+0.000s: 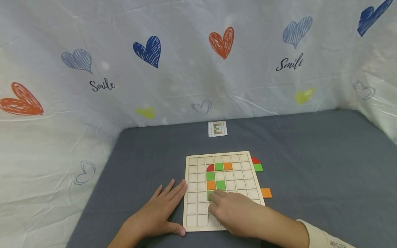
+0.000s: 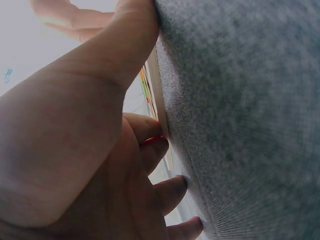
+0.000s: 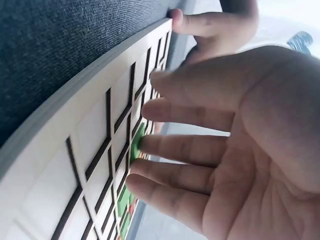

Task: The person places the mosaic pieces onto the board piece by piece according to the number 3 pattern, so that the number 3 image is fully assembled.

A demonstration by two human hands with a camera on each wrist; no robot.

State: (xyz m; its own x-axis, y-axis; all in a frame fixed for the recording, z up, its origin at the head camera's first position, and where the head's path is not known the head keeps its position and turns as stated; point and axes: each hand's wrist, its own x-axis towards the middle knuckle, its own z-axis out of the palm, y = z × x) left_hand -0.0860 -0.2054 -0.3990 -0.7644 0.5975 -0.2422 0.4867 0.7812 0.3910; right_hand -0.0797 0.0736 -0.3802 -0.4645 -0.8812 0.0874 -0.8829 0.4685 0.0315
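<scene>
A wooden grid board [image 1: 192,198] lies on the grey cloth. My left hand [image 1: 158,210] rests along its left edge, fingers straight and spread, the thumb by the near left corner. Over the board's near half, my right hand [image 1: 234,212] touches a green square tile [image 1: 209,196] in a cell; the right wrist view shows its fingers [image 3: 180,147] fairly straight, with that green tile [image 3: 137,142] at a fingertip. Farther up sit a red quarter-circle tile [image 1: 210,167], orange tiles [image 1: 227,166] and other green tiles [image 1: 221,185]. Some near cells are hidden under the right hand.
Beside the board's right edge lie a loose red piece [image 1: 255,160], a green piece [image 1: 258,167] and an orange piece [image 1: 266,193]. A small printed pattern card [image 1: 217,128] lies behind the board, before a white curtain [image 1: 180,86] with hearts.
</scene>
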